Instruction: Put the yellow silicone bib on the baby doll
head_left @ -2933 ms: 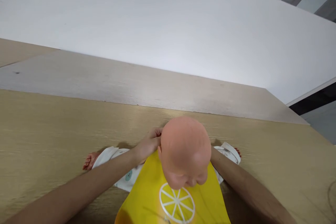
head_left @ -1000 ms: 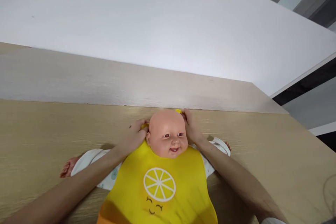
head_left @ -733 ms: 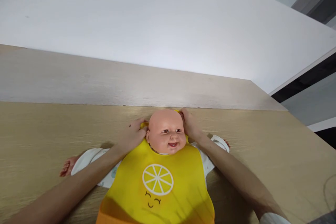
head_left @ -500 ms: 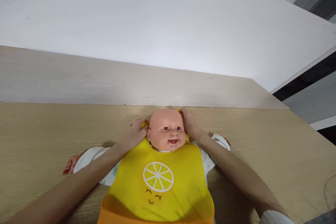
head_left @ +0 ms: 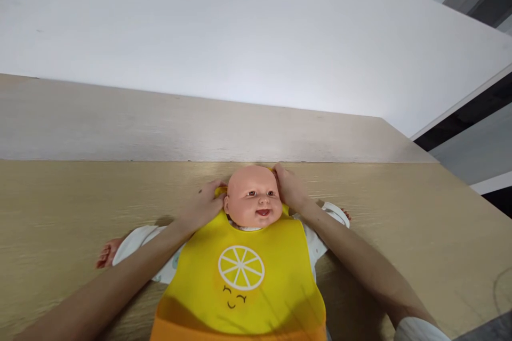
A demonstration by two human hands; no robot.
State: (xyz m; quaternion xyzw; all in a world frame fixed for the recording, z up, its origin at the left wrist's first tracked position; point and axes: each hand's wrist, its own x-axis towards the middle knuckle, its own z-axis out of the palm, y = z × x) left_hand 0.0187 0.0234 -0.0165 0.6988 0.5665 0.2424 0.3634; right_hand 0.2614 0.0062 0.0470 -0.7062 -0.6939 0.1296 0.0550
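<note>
The yellow bib [head_left: 280, 272] at lower centre runs lengthwise up the frame, neck end [head_left: 222, 228] topmost, orange pocket [head_left: 240, 331] lowest, its straps [head_left: 220, 190] gripped by left hand [head_left: 206, 203] and right hand [head_left: 291, 187] beside the doll's head [head_left: 252, 181].

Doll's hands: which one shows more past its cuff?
The doll hand at the picture's left: much of it sticks out past the white cuff, while the other doll hand, at the right, barely peeks out.

The bib [head_left: 280, 261] is yellow with a white fruit slice [head_left: 241, 268], dark smiley face [head_left: 232, 305] and orange bottom [head_left: 192, 332]. The pink doll [head_left: 252, 181] wears white clothes [head_left: 138, 241] with green spots. The table [head_left: 400, 202] is light brown.
</note>
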